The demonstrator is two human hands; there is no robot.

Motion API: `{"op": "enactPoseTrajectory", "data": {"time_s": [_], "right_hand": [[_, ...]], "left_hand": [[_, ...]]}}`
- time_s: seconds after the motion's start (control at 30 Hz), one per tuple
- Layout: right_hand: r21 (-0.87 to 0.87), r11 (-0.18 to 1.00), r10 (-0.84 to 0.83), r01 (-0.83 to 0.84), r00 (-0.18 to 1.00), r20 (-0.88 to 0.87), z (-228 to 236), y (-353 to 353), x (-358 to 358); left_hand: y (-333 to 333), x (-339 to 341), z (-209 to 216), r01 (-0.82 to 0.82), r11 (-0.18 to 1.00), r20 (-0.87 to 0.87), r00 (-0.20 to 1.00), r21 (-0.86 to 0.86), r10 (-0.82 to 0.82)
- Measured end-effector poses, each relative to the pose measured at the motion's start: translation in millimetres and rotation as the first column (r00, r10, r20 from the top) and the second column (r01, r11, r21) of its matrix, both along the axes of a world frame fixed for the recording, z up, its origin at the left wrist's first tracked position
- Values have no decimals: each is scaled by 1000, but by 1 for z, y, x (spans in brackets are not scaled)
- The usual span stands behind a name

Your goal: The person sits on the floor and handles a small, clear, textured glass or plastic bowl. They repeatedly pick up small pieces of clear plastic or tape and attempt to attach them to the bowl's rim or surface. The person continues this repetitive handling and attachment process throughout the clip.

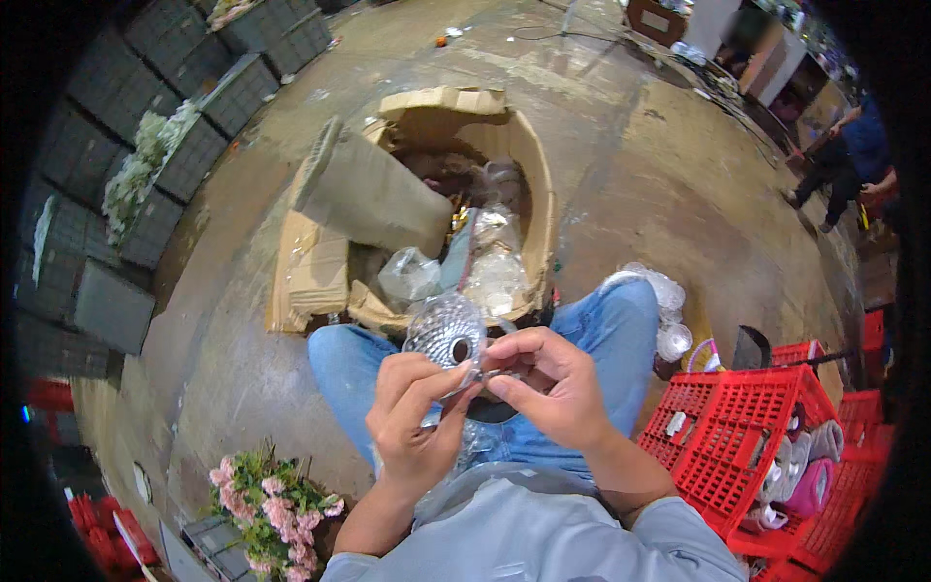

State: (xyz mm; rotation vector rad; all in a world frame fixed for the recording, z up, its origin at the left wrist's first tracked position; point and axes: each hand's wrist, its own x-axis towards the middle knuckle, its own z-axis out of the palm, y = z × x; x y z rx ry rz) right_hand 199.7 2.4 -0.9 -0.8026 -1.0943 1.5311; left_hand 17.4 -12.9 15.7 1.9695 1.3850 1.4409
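Observation:
Both of my hands meet over my lap with the fingertips pinched close together. My left hand (415,412) is closed, thumb against fingers, on a small shiny piece. My right hand (553,383) pinches at the same spot from the other side, its thumb and forefinger nearly touching the left fingertips. What lies between them is too small to name. Just beyond the left fingers is a clear, faceted round piece (441,325) with a dark hole; I cannot tell whether it is joined to what I pinch. Clear plastic or glass lies on my lap below the hands.
Ahead stands an open cardboard box (538,175) holding a grey bin (373,189) and clear pieces. Clear cups (672,339) lie by my right knee. Red crates (722,427) with shoe-like items stand right, pink flowers (281,514) left, grey crates (116,301) far left. A person (853,145) stands far right.

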Motion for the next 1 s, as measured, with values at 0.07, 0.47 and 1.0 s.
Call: {"op": "enactPoseTrajectory", "data": {"time_s": [0.07, 0.47, 1.0], "right_hand": [[-52, 997, 48, -49, 999, -22, -1, 2, -1], [-150, 983, 117, -107, 992, 57, 0, 13, -7], [-337, 935, 81, -110, 992, -98, -20, 22, -31]], "left_hand": [[1, -2, 0, -14, 1000, -10, 1000, 24, 14], [2, -5, -4, -38, 994, -99, 994, 98, 48], [12, -32, -8, -1, 976, -393, 915, 217, 89]]}}
